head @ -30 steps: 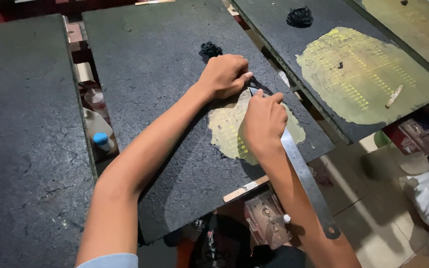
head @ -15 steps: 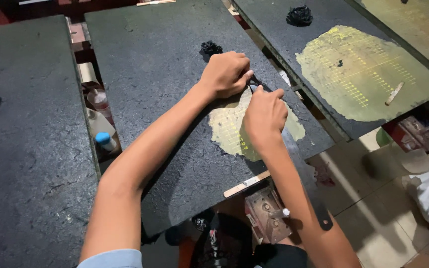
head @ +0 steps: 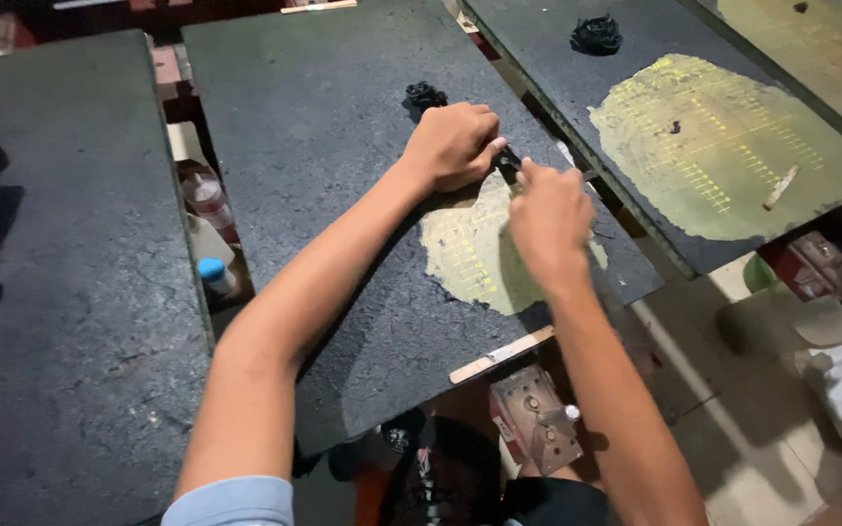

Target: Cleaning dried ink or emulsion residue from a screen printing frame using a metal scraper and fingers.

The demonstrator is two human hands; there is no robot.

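Both hands met over a dark board (head: 343, 195): left hand (head: 452, 146) fisted around a small black tool (head: 509, 162), right hand (head: 550, 216) pinching its tip. Beneath them, the yellow-green patch (head: 470, 258) looked partly scraped, much remaining.

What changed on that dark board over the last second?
The long metal strip that lay under the right hand a second ago is out of sight. Both hands stayed together over the yellow-green patch, the left hand still closed on a small dark thing.

bare board (head: 324, 117) left, black clump (head: 425, 95) ahead
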